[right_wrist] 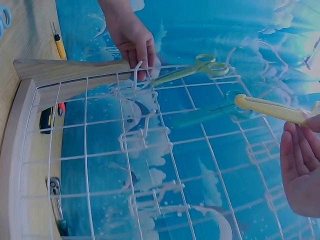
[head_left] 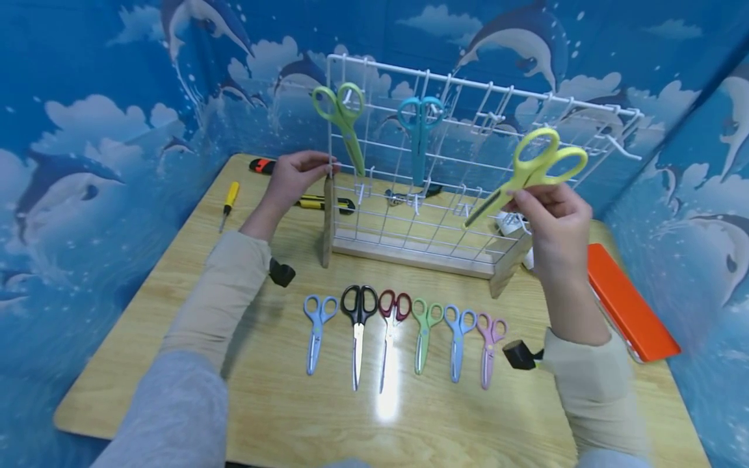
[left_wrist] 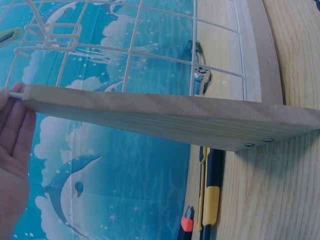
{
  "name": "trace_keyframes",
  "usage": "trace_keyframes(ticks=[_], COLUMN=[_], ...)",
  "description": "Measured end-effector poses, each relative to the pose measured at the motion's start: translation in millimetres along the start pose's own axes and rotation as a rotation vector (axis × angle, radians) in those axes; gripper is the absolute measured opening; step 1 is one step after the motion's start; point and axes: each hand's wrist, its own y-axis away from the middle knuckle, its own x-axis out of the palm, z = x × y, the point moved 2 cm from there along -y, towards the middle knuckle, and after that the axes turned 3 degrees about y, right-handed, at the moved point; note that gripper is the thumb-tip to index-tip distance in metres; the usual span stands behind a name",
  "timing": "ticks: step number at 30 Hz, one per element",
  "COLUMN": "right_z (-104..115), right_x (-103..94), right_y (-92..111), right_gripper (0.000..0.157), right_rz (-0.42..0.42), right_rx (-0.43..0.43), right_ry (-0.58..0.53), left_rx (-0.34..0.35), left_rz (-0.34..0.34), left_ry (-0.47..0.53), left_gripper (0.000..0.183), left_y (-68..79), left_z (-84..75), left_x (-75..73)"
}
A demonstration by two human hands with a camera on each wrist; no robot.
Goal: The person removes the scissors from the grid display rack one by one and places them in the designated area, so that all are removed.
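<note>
The right hand (head_left: 556, 218) holds the yellow scissors (head_left: 529, 172) up in the air, fingers pinched around the middle, in front of the right end of the white wire rack (head_left: 468, 162). The handles point up and to the right, and the blades point down and to the left. The left hand (head_left: 298, 175) holds the top of the wooden side board (head_left: 328, 221) at the left end of the rack, fingers wrapped around it. The rack stands near the back edge of the table (head_left: 281, 403). Green scissors (head_left: 342, 120) and teal scissors (head_left: 420, 133) hang on it. Six more scissors (head_left: 404, 331) lie in a row near the middle of the table. An orange case (head_left: 629, 309) lies by the right edge.
</note>
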Motion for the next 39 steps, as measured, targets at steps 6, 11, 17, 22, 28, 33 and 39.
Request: trace_keyframes(ticks=[6,11,17,22,28,33,39], right_z=[0.4,-37.9,-142.0,-158.3,-148.6,-141.0,-125.7], right_x=[-36.5,-110.3,-255.4,-270.6,-253.3,-240.4,-215.7], right_y=[28.8,54.9,93.4,128.5,147.6,152.0,150.9], right_gripper=[0.012,0.016,0.022,0.021,0.011,0.007,0.014], right_rz=[0.001,0.065,0.048,-0.069,-0.102,-0.022,0.057], right_rx=[0.049,0.153,0.361,0.588,0.820,0.854,0.880], right_ry=[-0.064,-0.078,0.165,0.287,0.558,0.688,0.777], left_rx=[-0.001,0.005,0.027,0.031,0.016,0.027,0.050], left_rz=[-0.009,-0.007,-0.027,-0.017,0.012,-0.009,-0.004], left_ry=[-0.034,-0.035,-0.082,-0.094,-0.020,-0.025,-0.015], left_gripper=[0.029,0.029,0.027,0.026,0.026,0.026,0.027], left_y=[-1.8,-1.8,25.1,33.7,7.5,9.8,16.0], left_z=[4.9,5.2,-47.1,-63.9,-13.9,-15.7,-26.0], left_x=[-1.8,-1.0,24.4,30.3,6.2,9.8,14.7])
